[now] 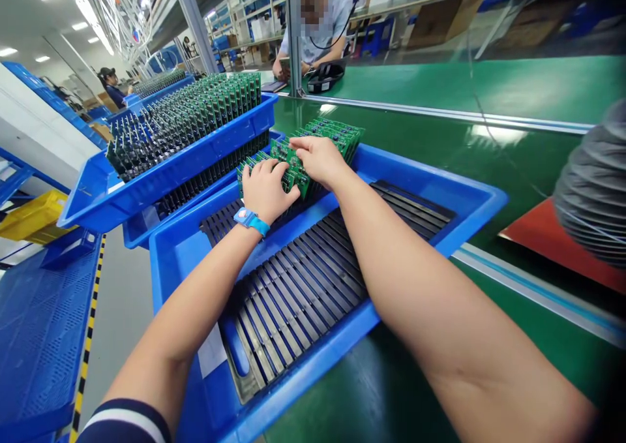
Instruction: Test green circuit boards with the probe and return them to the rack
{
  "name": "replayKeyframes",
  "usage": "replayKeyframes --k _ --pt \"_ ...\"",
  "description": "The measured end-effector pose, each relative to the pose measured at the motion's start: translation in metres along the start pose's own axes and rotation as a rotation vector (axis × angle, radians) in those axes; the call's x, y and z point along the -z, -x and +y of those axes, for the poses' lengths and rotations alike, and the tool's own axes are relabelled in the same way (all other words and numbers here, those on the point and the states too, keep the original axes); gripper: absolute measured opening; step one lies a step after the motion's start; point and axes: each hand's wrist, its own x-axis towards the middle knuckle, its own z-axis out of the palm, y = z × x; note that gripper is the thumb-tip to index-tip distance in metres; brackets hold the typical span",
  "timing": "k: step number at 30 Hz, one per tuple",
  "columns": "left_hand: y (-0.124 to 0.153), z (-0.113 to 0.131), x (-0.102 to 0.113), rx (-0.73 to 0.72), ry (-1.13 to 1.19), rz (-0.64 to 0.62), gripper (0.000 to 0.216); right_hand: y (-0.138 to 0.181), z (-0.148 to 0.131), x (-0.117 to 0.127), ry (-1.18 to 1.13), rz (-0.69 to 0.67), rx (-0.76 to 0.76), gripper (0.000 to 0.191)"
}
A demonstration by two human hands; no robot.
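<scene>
Several green circuit boards [337,132] stand on edge in a row at the far side of a blue tray [425,172]. My left hand [267,185], with a blue wristband [252,220], rests over the near-left boards, thumb and fingers apart. My right hand [320,159] is closed at the edge of a circuit board [292,164] whose face is turned toward me; its fingertips are partly hidden. Black slotted racks [303,299] lie in the tray beneath my forearms, and the front one has bare slots.
Left of the tray, stacked blue trays [171,192] hold dense rows of upright boards. A grey ribbed hose [594,182] and a red sheet [562,241] are at right. Across the green bench [415,123] sits a person [317,32] near a metal post [295,38].
</scene>
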Motion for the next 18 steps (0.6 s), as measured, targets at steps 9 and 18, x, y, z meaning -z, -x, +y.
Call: replayKeyframes --k 9,18 --pt "-0.011 -0.009 0.007 -0.171 -0.004 -0.110 0.030 0.007 -0.003 -0.010 0.120 -0.057 0.004 0.041" --pt "0.008 -0.035 0.008 -0.187 0.065 0.001 0.035 0.013 -0.011 -0.015 0.307 -0.135 0.038 0.041"
